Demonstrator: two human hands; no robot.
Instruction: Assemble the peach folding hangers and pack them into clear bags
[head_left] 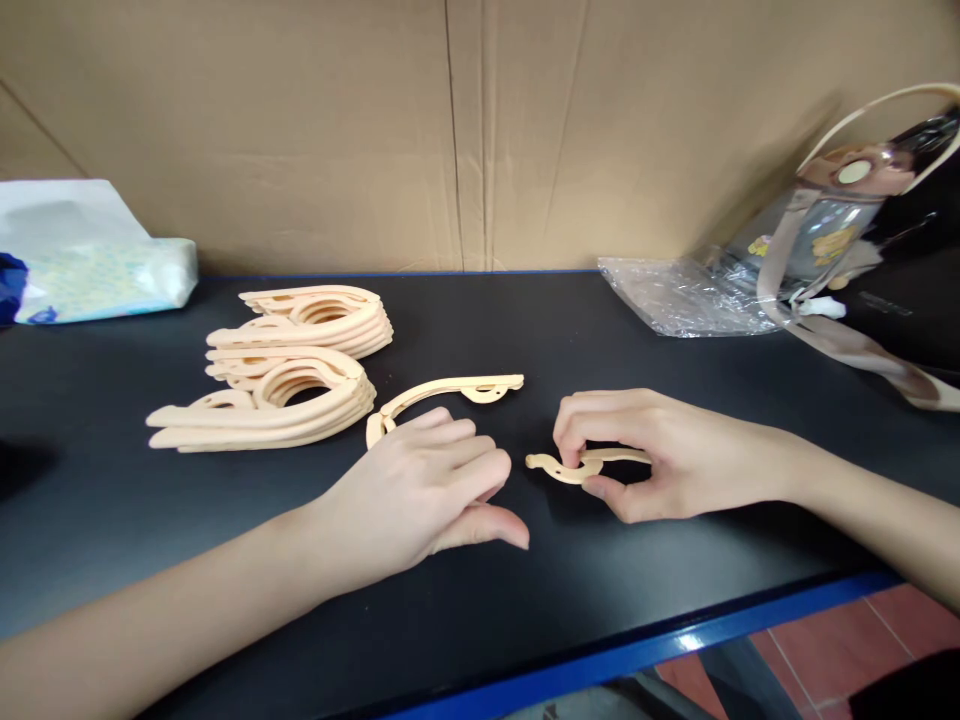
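Observation:
My left hand (424,490) is over the table with its fingers curled under and its thumb stretched to the right; whatever lies beneath the fingers is hidden. Just behind it lies a cream plastic folding hanger (450,386), its bent end partly covered by the knuckles. My right hand (656,455) pinches another cream hanger piece (559,468) between thumb and fingers, close to the tabletop. Its curved, rounded end points left, and a straight part runs back under the palm. At the left, cream folded hangers lie in two stacks, a rear stack (345,318) and a front stack (330,405).
The black table (480,640) has a blue edge (570,680) at the front. A cardboard panel (315,130) stands behind it. A tissue pack (112,270) lies at far left. A clear plastic bag (675,297) and a strapped water bottle (844,225) are at right.

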